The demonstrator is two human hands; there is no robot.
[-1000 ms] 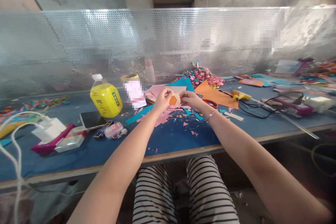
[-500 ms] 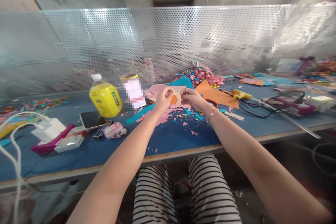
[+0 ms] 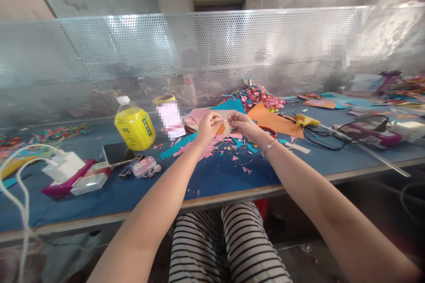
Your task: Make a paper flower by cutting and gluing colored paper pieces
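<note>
The left hand has its grip pinched on a small orange and tan piece, which sits between the two hands over the worktop. The right hand has its fingertips at the piece's right edge; whether that grip is closed on it, I cannot tell. Pink scraps lie just below. A red loop handle shows beside the right wrist, near an orange sheet and a yellow glue gun. A bottle stands well to the left.
</note>
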